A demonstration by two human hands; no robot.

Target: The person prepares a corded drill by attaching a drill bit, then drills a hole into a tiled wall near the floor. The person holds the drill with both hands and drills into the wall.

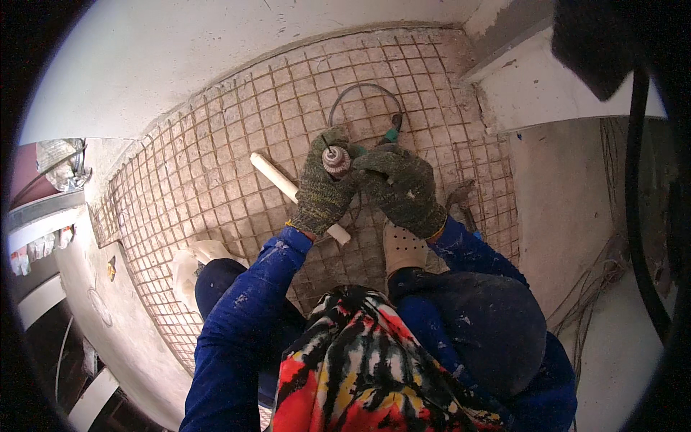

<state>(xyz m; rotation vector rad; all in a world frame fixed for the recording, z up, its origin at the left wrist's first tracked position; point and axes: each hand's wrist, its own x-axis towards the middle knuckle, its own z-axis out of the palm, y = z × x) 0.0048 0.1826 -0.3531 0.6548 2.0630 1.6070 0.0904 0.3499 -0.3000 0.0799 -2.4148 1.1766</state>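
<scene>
Both my hands wear mottled dark green knit gloves and are closed on a corded drill. Its metal chuck [336, 161] points up toward me, with a thin dark bit in it. My left hand [324, 189] wraps round the drill at the chuck. My right hand [404, 186] is closed over the drill's body just to the right, its fingers curled toward the chuck. Most of the drill is hidden by the gloves. A green end of its handle [391, 135] shows beyond my right hand, and a dark cable [366, 86] loops away from it.
Under me spreads a rusty steel bar mesh [216, 155] over rough concrete. A pale wooden stick [273, 175] lies across it, passing behind my left hand. A hammer-like tool [462, 201] rests right of my right hand. My beige clog [405, 248] stands on the mesh; walls rise beyond.
</scene>
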